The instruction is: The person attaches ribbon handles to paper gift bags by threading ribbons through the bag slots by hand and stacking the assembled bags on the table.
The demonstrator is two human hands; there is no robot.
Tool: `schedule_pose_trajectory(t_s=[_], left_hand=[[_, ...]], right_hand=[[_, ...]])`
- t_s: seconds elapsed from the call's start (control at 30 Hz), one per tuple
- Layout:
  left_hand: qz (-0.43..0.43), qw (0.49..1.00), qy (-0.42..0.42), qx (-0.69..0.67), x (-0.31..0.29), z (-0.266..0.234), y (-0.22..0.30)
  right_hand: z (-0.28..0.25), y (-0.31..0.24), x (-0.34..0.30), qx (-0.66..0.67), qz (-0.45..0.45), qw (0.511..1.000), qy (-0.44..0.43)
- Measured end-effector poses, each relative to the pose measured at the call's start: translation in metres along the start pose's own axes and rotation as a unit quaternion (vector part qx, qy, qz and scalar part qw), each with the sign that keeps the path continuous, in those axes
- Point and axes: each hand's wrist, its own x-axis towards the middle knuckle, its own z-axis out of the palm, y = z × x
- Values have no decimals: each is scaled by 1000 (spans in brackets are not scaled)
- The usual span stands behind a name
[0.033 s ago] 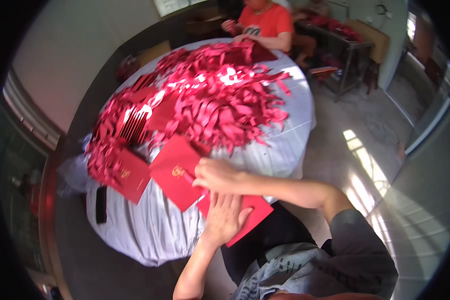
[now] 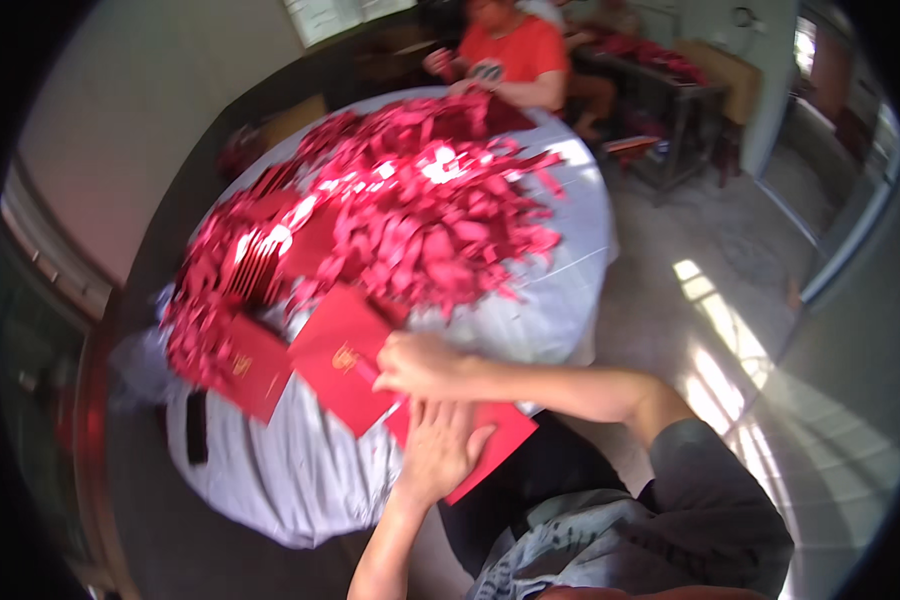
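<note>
My left hand point(image 2: 435, 447) lies flat, fingers stretched, on a red card point(image 2: 492, 452) at the table's near edge. Just beyond it my right hand point(image 2: 422, 364) is closed, with a short bit of red ribbon point(image 2: 368, 373) showing at its fingertips; the rest of that ribbon is hidden. Under and beside that hand is a red folder point(image 2: 338, 352) with a gold emblem. A second red folder point(image 2: 253, 368), also with gold marking, rests to its left, partly under loose ribbons.
A big heap of red ribbons point(image 2: 410, 235) covers much of the round, white-clothed table point(image 2: 270, 480). A black strip-shaped object point(image 2: 197, 427) lies at its left edge. Across the table sits a person in a red shirt point(image 2: 515, 55). Another table point(image 2: 660, 75) with red pieces stands behind.
The whole view has shifted slightly, so the table sits a little lower and further left. Both hands keep their places on the card and at the ribbon.
</note>
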Motion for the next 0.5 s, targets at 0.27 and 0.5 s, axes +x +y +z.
schedule_pose_trajectory(t_s=[0.27,0.5], left_hand=[[-12,1000,4,10,-16,-23,8],[5,1000,1,21,-13,-14,7]], right_hand=[[46,-11,18,58,28,998,-6],[51,-3,9,43,6,997,65]])
